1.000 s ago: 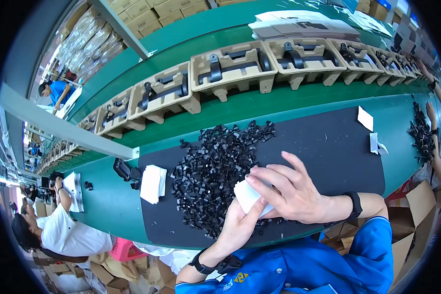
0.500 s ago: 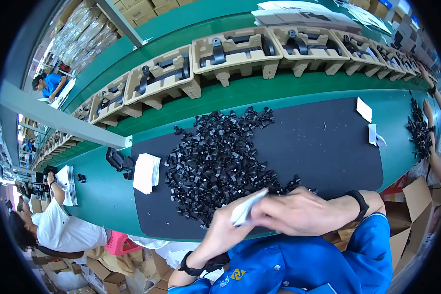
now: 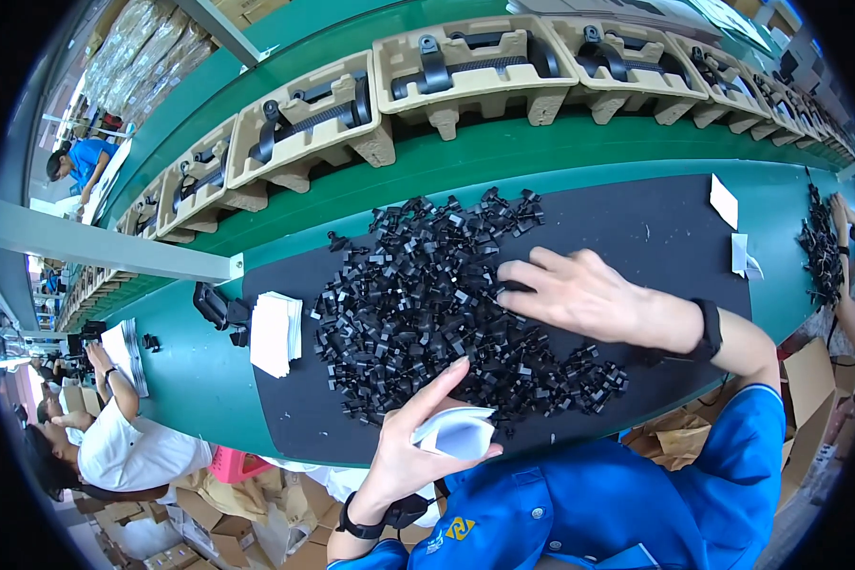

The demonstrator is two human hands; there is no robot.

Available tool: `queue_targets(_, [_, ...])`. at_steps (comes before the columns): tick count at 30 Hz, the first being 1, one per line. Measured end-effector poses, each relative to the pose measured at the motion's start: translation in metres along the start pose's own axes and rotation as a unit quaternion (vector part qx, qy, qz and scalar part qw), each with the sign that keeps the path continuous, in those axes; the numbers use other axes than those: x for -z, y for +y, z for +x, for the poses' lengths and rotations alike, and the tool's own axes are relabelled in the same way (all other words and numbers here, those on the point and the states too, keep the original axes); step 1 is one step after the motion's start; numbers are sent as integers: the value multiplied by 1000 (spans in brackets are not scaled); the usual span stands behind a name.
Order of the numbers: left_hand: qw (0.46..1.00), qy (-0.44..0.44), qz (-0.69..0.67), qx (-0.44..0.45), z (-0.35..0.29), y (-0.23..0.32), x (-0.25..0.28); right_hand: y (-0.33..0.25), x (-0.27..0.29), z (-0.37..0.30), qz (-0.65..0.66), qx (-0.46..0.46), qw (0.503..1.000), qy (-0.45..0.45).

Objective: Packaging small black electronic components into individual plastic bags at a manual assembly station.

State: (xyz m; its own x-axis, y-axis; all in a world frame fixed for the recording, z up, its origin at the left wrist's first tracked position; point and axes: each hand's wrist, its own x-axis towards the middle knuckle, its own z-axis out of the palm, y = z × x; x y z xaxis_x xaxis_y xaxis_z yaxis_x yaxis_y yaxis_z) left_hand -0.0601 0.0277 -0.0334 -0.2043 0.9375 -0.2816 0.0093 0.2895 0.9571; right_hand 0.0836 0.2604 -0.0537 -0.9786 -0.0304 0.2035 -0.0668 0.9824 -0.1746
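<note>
Black plastic clips (image 3: pixel 427 294) lay heaped mid-mat as I watched; my left hand (image 3: pixel 418 442), at six o'clock, pinched a small white bag (image 3: pixel 456 432), while my right hand (image 3: pixel 579 294), at three o'clock, rested spread, fingertips on the heap.

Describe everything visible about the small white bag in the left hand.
The small white bag looks like thin, glossy plastic, pale with a bluish tint inside. It is held open, mouth towards the pile of black parts, its upper edge curled. The left hand pinches it between thumb and fingers just above the near edge of the black mat. What it contains cannot be seen. The right hand is apart from it, on the pile.
</note>
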Motion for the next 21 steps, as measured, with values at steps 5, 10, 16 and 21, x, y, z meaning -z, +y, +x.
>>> queue_targets(5, [988, 23, 44, -149, -4, 0, -3, 5, -36, -2, 2, -21, 999, -25])
queue_targets(10, [972, 3, 91, -216, -3, 4, -10, -15, -33, 4, -10, -38, 999, -25])
queue_targets(16, [941, 19, 154, -300, -16, 12, -15, -30, -12, -10, 20, -107, 994, 19])
queue_targets(21, [966, 82, 117, -217, -25, 10, -28, -91, 76, -27, 481, -116, 863, 102])
